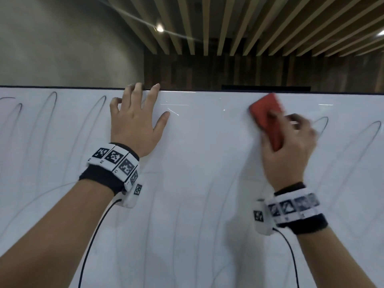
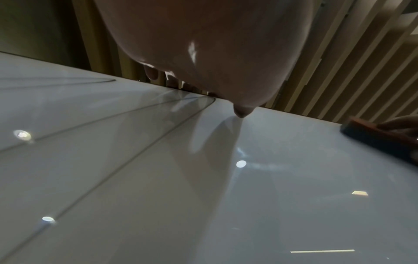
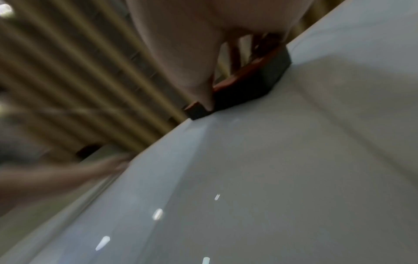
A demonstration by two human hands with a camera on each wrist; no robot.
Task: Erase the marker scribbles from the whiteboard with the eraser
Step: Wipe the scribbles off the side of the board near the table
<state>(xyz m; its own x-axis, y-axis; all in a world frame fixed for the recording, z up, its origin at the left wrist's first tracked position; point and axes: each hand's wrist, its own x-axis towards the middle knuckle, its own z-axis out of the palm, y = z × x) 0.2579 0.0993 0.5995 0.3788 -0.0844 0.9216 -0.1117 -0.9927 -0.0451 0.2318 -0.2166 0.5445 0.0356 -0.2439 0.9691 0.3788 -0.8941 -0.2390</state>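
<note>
My left hand (image 1: 134,123) is spread flat near the top edge of the glossy white whiteboard (image 1: 197,183), I think to steady it. My right hand (image 1: 288,148) has its fingers (image 1: 299,121) clamped on the red block eraser (image 1: 268,119), pad pressed flat, though it's blurry. Thin black marker loops (image 1: 48,109) sit on both sides. No containers here.

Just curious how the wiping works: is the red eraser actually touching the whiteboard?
Touching. In the right wrist view the eraser sits with its dark pad flat on the whiteboard, no gap visible, gripped by the right hand.
</note>
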